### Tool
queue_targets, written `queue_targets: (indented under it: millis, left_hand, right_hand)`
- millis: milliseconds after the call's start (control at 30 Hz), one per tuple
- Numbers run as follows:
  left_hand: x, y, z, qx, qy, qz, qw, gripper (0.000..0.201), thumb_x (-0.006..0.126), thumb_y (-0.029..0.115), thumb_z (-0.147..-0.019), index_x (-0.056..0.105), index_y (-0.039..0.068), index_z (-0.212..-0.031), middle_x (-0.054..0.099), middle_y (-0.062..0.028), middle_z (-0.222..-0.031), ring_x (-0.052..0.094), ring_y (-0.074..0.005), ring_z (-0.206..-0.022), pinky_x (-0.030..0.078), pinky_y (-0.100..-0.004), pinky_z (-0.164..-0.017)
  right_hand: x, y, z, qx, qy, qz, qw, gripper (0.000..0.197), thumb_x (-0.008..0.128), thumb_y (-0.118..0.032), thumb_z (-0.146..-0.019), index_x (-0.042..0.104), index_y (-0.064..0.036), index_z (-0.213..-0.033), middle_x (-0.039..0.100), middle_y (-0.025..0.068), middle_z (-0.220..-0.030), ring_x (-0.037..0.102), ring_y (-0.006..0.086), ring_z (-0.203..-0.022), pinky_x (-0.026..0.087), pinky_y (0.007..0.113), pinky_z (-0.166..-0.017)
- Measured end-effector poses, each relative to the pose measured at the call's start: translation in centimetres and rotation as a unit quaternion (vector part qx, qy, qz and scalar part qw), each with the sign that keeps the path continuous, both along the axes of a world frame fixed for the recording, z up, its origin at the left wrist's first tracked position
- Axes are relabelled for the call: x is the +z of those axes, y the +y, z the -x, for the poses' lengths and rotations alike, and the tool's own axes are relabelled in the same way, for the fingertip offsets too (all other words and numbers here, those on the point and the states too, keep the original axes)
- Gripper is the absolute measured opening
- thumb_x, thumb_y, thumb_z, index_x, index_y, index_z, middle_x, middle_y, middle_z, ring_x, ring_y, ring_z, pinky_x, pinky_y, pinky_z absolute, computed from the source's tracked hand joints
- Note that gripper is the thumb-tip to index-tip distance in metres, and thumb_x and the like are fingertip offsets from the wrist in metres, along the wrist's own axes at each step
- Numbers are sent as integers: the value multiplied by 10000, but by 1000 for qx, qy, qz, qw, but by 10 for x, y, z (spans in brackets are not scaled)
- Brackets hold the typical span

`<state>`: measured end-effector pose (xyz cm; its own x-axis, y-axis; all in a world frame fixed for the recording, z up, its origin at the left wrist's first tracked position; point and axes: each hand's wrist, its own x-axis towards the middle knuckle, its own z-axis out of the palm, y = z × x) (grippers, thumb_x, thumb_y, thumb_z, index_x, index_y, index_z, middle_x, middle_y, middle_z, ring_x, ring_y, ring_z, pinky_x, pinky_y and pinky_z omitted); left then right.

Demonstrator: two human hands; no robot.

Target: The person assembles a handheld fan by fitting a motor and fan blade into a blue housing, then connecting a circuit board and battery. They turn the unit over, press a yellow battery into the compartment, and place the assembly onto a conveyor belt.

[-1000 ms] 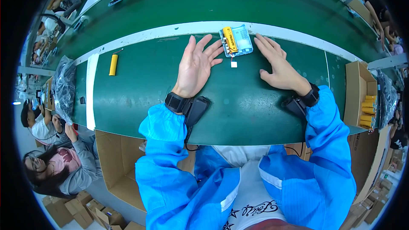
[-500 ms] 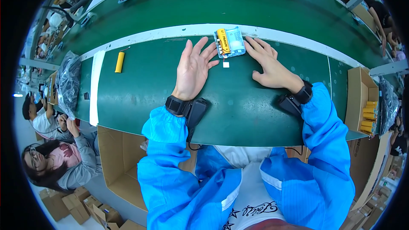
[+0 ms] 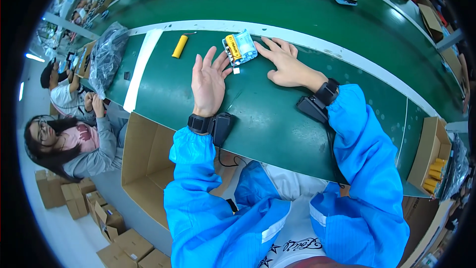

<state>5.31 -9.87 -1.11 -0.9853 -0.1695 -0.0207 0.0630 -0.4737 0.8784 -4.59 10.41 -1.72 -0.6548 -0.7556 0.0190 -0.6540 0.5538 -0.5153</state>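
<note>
Steady blue casing (image 3: 249, 50) flat on green surface (image 3: 267, 114) between loosely spread fingers (image 3: 209, 57) of left hand (image 3: 208, 83) and right hand (image 3: 290, 69), pinching nothing, leaving white connector (image 3: 236, 70) free.

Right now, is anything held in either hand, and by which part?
Nothing looks gripped. The open left hand is at the blue case's left edge, the open right hand at its right; touch unclear.

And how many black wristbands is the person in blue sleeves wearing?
2: one black wristband just behind the left hand, another black wristband just behind the right hand. Sleeves could hide more.
</note>
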Motion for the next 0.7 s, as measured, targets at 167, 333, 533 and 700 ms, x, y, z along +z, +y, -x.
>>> queue_targets:
  millis: [167,333,533,700]
  left_hand:
    - [-7,-11,-1,43,-4,30,999,782,342,535,-999,166,-54,-1481,354,-282,-1464,403,-304,-1321,323,-380,-1055]
    - [-13,-10,0,90,-25,109,990,686,401,438,-1017,225,-57,-1457,466,-273,-1382,492,-290,-1251,412,-380,-998]
    - [-13,-9,6,105,-43,156,981,588,448,363,-1015,329,-61,-1405,556,-241,-1293,572,-263,-1151,489,-354,-902]
    - [-17,-12,7,132,-56,206,968,479,532,285,-981,446,-34,-1327,604,-195,-1230,612,-226,-1044,511,-333,-846]
  right_hand:
    - [-3,-17,3,-3,10,2,1000,871,600,-106,-695,291,-94,-1510,235,210,-1556,177,388,-1430,111,515,-1157]
    - [-6,-17,4,-4,24,26,999,855,588,-118,-695,305,-77,-1501,265,208,-1540,199,381,-1421,127,503,-1158]
    - [-12,-13,9,-3,26,52,998,831,588,-129,-691,338,-54,-1479,286,199,-1529,218,365,-1414,149,485,-1158]
    - [-17,-7,10,-9,40,85,996,745,588,-98,-697,412,-40,-1418,342,182,-1497,261,347,-1393,204,458,-1147]
